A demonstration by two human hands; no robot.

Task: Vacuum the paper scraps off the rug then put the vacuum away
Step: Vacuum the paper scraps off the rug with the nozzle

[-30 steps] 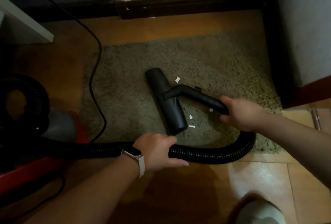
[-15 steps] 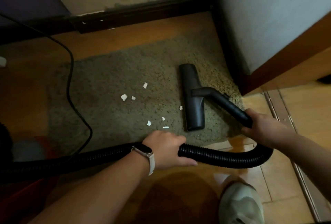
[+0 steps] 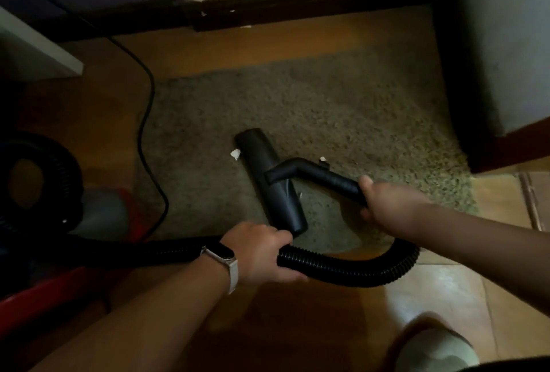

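Note:
A black vacuum floor nozzle (image 3: 269,181) lies on the shaggy olive rug (image 3: 342,115), near the rug's middle. My right hand (image 3: 387,203) grips the black wand (image 3: 324,175) that joins the nozzle. My left hand (image 3: 262,252), with a watch on its wrist, grips the ribbed black hose (image 3: 351,266), which loops from the wand round to the left. A white paper scrap (image 3: 235,153) sits at the nozzle's left edge. Another scrap (image 3: 322,159) shows just behind the wand, and a sliver (image 3: 300,194) peeks out beside the nozzle's right edge.
The red and grey vacuum body (image 3: 101,222) sits at the left, with a coiled black hose (image 3: 38,181). A black power cord (image 3: 148,121) runs along the rug's left edge. A dark baseboard (image 3: 297,5) and a wall corner (image 3: 491,59) bound the rug. My shoe (image 3: 434,345) is at bottom right.
The nozzle has swept left from the rug's right side over the scattered scraps; fewer scraps show now. Both hands keep their grips.

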